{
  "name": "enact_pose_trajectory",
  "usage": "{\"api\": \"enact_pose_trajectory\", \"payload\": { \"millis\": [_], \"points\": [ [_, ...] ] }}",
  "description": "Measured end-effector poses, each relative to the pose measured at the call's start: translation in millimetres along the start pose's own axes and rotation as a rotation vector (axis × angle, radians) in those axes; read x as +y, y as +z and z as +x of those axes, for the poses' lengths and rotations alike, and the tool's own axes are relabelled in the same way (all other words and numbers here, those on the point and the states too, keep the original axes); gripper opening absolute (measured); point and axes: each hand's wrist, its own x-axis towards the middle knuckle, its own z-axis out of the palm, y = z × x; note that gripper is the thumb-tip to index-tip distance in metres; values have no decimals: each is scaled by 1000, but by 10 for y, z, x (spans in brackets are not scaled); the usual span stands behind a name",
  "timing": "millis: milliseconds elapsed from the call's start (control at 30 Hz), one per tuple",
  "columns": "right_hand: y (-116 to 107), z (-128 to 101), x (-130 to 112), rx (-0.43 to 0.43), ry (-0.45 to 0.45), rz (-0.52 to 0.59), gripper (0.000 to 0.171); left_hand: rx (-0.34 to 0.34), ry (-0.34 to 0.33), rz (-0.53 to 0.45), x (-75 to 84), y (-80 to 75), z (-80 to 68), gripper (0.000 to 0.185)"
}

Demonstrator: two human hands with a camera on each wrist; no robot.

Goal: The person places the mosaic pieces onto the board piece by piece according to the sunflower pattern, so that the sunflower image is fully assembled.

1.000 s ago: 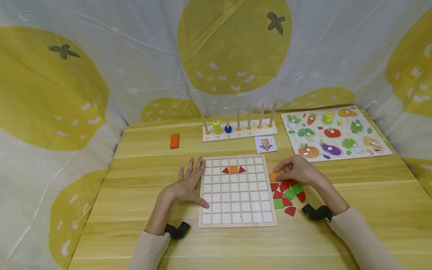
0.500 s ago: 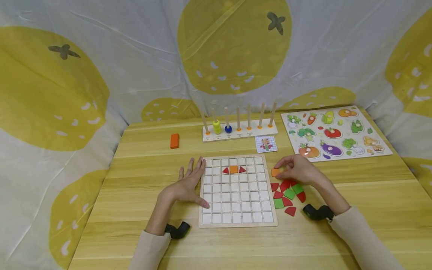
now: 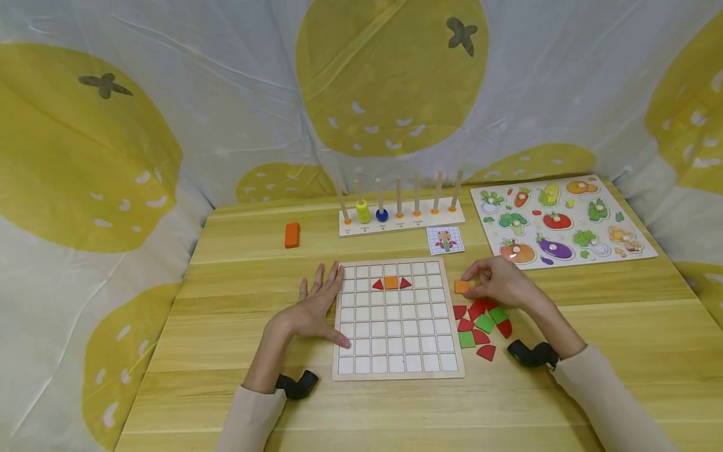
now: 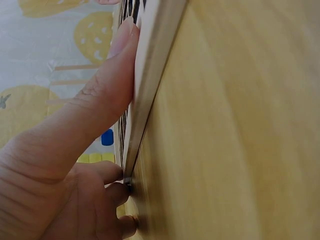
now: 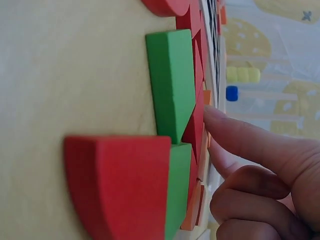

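Observation:
My left hand is spread at the left side of a wooden grid board. Its thumb rests on the board's edge, while the other fingertips touch the side farther up. Beyond the board's right edge, my right hand pinches an orange square tile between thumb and fingers. On the grid another orange square lies between a left red triangle and a right red triangle. Green square tiles and red quarter-round tiles lie below my right hand.
A pegged rack with yellow and blue beads stands behind the board. A small pattern card lies before it. The vegetable puzzle is at the back right, an orange block at the back left.
The orange tile and the right hand's fingers have shifted slightly away from the person and a little right, apart from the pile. The left hand has stayed in place.

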Motion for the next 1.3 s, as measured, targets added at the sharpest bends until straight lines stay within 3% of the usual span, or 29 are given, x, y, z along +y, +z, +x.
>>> {"api": "enact_pose_trajectory", "payload": {
  "millis": [467, 667, 967, 1300],
  "points": [
    [14, 18, -63, 30, -25, 15, 28, -7, -5, 8, -6, -2, 10, 150],
    [198, 75, -275, -1, -64, 55, 26, -5, -9, 5, -20, 3, 17, 151],
    [546, 245, -570, -41, -117, -6, 20, -7, -1, 0, -6, 2, 23, 150],
    [585, 286, -589, -58, -93, 18, 20, -3, -4, -8, 2, 2, 9, 150]
  ]
}}
